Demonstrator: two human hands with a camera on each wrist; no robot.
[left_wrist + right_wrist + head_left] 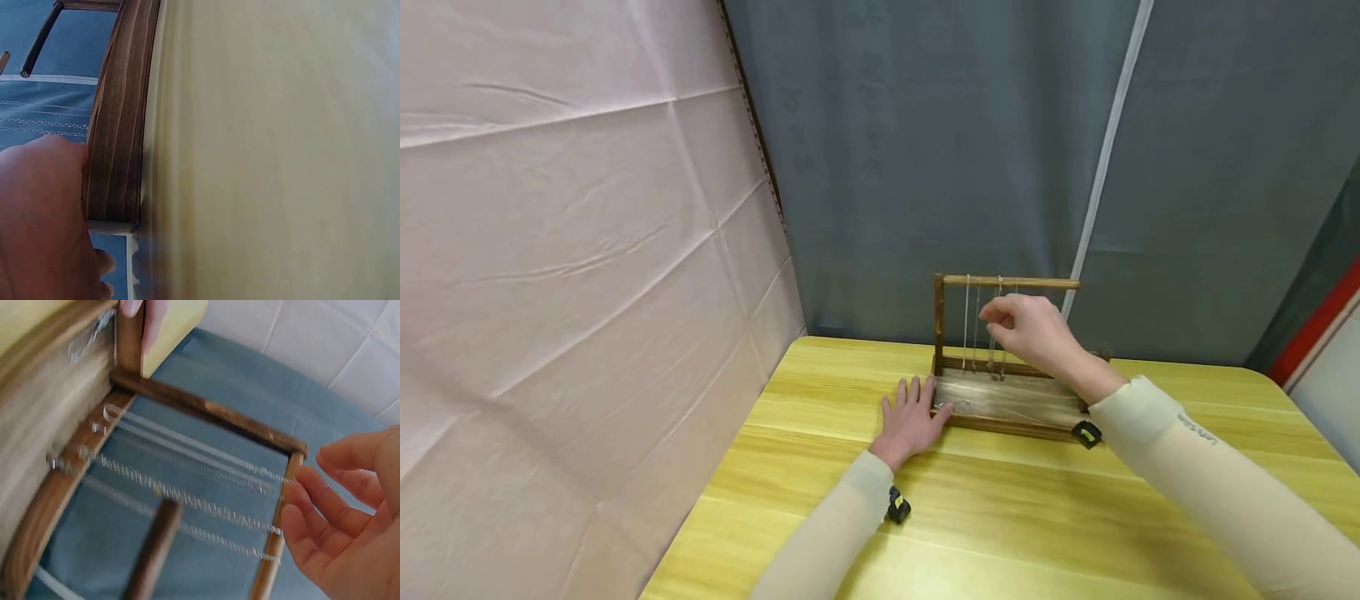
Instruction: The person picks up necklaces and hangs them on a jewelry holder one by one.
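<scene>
Hanging vertically from horizontal rail [1009,283], chains [997,329]; right hand [1033,332] seemingly touching.

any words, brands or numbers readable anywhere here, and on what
Right sleeve: a short dark print, too small and tilted to read.
No readable text on the wooden stand, its chains, the table, or near the left hand and right hand.
</scene>
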